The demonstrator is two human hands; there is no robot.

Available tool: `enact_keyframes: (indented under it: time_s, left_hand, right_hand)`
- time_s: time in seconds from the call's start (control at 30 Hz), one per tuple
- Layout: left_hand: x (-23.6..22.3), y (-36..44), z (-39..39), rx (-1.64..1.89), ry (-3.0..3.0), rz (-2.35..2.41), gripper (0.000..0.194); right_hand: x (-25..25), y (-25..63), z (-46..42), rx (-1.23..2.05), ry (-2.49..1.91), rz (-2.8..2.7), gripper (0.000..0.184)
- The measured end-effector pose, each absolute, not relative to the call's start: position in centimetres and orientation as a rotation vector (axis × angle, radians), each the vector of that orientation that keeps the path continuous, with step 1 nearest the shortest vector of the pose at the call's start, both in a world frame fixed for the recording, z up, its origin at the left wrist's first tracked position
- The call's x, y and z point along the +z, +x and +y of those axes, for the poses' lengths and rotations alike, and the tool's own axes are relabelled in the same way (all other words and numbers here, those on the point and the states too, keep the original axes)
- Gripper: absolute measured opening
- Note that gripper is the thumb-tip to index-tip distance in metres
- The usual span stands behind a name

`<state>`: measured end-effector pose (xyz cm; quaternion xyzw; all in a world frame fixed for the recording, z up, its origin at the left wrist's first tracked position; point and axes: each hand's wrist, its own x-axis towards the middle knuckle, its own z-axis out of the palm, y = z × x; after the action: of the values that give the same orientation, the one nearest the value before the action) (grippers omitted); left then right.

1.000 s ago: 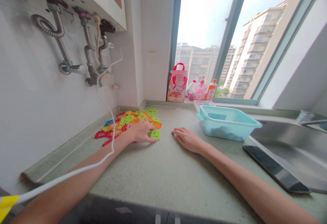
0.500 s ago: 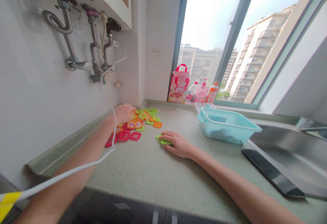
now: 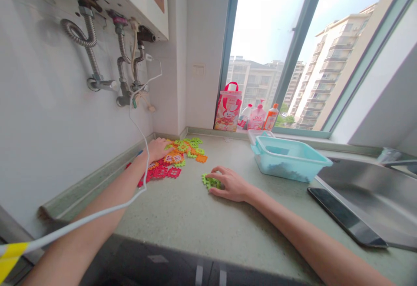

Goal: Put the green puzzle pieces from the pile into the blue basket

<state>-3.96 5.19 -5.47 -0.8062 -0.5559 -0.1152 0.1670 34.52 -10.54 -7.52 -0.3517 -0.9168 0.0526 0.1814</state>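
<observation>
Green pieces (image 3: 212, 184) had shifted clear of the pile (image 3: 181, 148) into your right hand's (image 3: 232, 184) half-curled grip; your left hand's (image 3: 158, 149) hold was unclear.

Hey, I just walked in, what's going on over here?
A person is handling colourful, notched plastic pieces on a counter. The left hand is on the mixed pile of red, orange and green pieces by the wall. The right hand has its fingers over a green piece apart from the pile; whether it grips it is unclear. To the right are a light-blue tub with something dark inside and a phone by the sink.
</observation>
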Motion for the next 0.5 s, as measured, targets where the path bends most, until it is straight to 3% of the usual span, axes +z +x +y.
enact_keyframes:
  time_s: [0.23,0.5]
  left_hand:
    - [-5.75,-4.17,5.43,-0.395,-2.217,-1.592,0.051]
    - [-5.51,-4.24,5.98,-0.324,-2.126,-1.661,0.062]
  right_hand:
    - [-7.76,34.71,-10.47,0.147,-0.994,-2.579,0.050]
    - [-7.97,35.33,-10.06,0.135,-1.015,-2.548,0.048]
